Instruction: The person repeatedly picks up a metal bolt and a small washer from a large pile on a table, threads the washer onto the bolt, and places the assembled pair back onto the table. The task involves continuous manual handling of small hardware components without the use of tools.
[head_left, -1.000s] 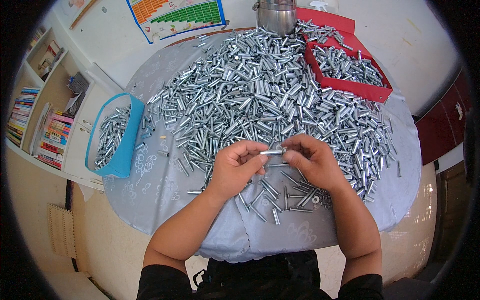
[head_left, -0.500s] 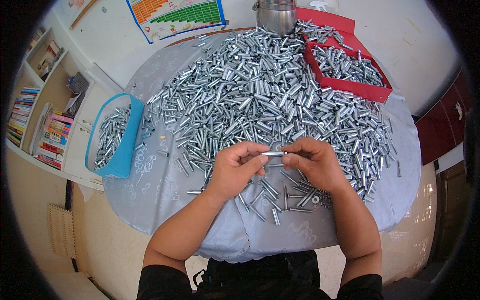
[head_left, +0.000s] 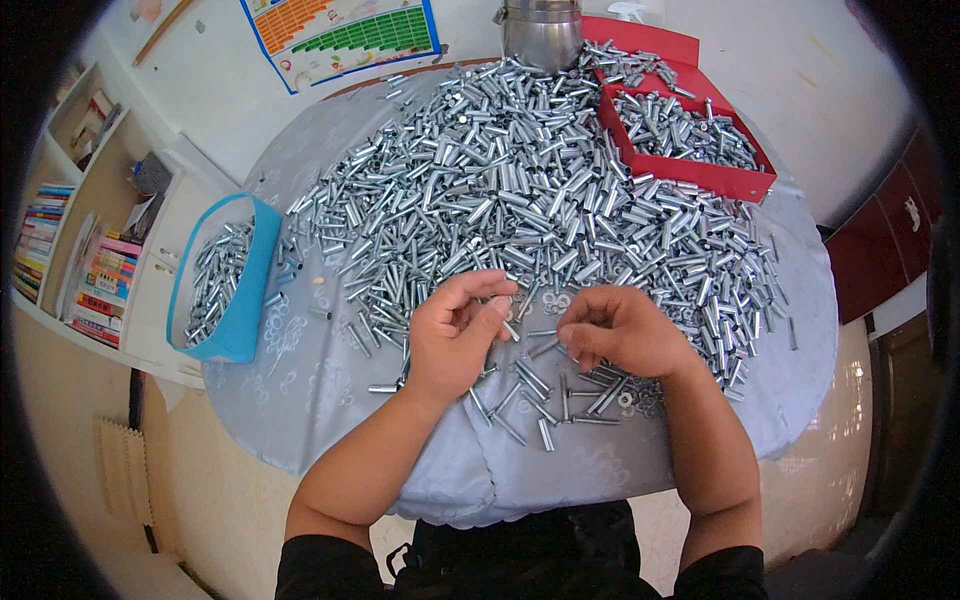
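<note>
Slanted rod lies at the right hand's fingertips, by the near edge of the heap

At the near edge of the heap of metal tubes and bolts, a slim metal rod lies between the two hands. Its long axis slants: one end points toward the heap and the right hand, the other away from the heap, toward the person's left. The right hand is the nearer one; the rod lies just left of its fingertips, touching or almost so. Those fingers are bunched narrow, and I cannot tell whether they pinch it.

The left hand, at the heap's near edge too but farther left, is half curled, with a narrow gap between thumb and forefinger. A short bright metal piece shows tilted beside the thumb; whether it is gripped I cannot tell.

On the person's side of the heap, loose bolts and a small tube lie on the grey cloth. Left of the heap stands a blue box; at its far right, a red box, both holding metal parts
</note>
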